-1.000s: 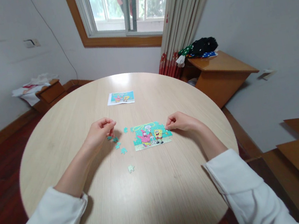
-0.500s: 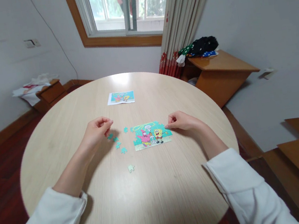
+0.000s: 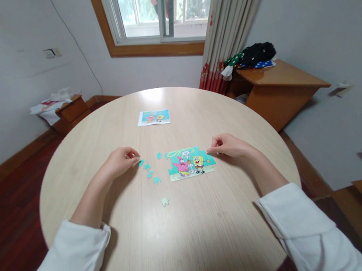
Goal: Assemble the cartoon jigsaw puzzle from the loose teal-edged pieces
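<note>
A partly assembled jigsaw puzzle (image 3: 190, 165) with cartoon figures lies flat on the round wooden table (image 3: 184, 240). My right hand (image 3: 226, 144) has its thumb and forefinger pinched at the puzzle's upper right edge. Whether a separate piece is between those fingers is hidden. To the puzzle's left, my left hand (image 3: 122, 160) is closed, its fingertips down on a small teal puzzle piece (image 3: 141, 163). Several loose pieces lie beside it, among them a teal one (image 3: 157, 180). A pale green piece (image 3: 166, 201) sits apart, nearer to me.
Farther back on the table is a paper sheet (image 3: 153, 118) printed with the same picture. Beyond the table's right side stands a wooden cabinet (image 3: 285, 80) with dark cloth (image 3: 257, 53) on top. A curtain (image 3: 220, 33) hangs by the window.
My left hand has lowered toward me, bringing its fingertips onto the teal piece. The right hand stays at the puzzle's edge. The whole view has shifted slightly left.
</note>
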### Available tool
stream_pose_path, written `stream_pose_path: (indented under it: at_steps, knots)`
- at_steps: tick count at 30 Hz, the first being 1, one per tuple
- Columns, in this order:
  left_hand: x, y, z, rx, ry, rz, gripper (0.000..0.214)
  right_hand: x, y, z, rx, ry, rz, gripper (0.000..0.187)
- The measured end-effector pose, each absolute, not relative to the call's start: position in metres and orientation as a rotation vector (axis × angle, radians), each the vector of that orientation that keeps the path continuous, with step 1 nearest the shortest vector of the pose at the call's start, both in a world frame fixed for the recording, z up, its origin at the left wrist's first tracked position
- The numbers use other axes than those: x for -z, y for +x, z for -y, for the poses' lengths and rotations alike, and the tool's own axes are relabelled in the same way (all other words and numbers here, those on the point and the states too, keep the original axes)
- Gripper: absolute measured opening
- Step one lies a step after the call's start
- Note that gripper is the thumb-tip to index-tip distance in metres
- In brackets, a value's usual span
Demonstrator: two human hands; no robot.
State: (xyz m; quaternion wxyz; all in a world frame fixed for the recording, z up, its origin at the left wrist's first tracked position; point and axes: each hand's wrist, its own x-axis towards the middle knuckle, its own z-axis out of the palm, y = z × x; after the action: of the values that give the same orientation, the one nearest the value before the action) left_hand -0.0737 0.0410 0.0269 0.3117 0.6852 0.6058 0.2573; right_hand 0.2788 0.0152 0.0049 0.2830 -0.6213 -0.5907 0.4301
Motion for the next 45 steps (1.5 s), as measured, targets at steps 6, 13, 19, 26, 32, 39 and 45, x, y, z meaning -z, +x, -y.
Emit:
stream_pose_path:
  at_steps: [6,13,19,26,32,39,45]
  knots:
    - [-0.019,-0.075,-0.044,-0.571,1.803,-1.481,0.018,-0.005,0.278,-0.014,-1.149,-1.683,1.59,0.035]
    - [-0.016,-0.073,-0.043,-0.586,1.82,-1.443,0.014,-0.007,0.275,-0.012,-1.142,-1.669,1.592,0.037]
    - [-0.013,-0.065,-0.041,-0.758,1.756,-1.396,0.015,-0.009,0.268,-0.013,-1.048,-1.587,1.568,0.034]
    - [-0.021,-0.039,-0.028,-0.966,1.394,-1.189,0.02,-0.018,0.254,-0.017,-0.933,-1.577,1.555,0.025]
    - [-0.021,-0.034,-0.026,-0.939,1.264,-1.1,0.035,-0.015,0.252,-0.018,-0.9,-1.582,1.565,0.024]
    - [-0.019,-0.032,-0.025,-0.902,1.393,-1.137,0.022,-0.014,0.251,-0.018,-0.897,-1.552,1.561,0.022]
    - [-0.017,-0.029,-0.024,-0.865,1.385,-1.051,0.018,-0.01,0.251,-0.019,-0.918,-1.539,1.57,0.026]
